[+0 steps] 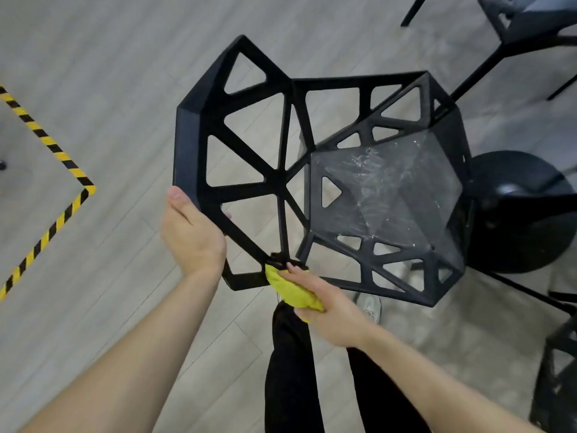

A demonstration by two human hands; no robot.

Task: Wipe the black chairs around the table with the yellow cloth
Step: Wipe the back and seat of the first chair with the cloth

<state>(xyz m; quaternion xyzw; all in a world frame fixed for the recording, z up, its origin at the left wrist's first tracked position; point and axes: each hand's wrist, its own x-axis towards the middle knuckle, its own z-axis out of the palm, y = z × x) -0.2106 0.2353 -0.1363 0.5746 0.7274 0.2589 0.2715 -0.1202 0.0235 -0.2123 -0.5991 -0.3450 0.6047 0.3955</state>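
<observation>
Two bare forearms reach forward over black trouser legs (290,364) and a pale shoe (371,306) on grey plank floor (109,57). Right hand (331,310): fingers laid fairly straight over a bunched yellow cloth (293,292), pressing it against the lower corner of the chair back. Left hand (190,235): curled round the near edge of the same back, thumb on the outer rim. Black chair (274,179): open lattice of triangular holes, seat scuffed with whitish marks. Yellow-and-black striped tape (56,151) on the floor at left. Round black table base (524,210) just beyond the seat. Second black chair (524,23) at top right; part of a third (559,376) at the lower right edge.
</observation>
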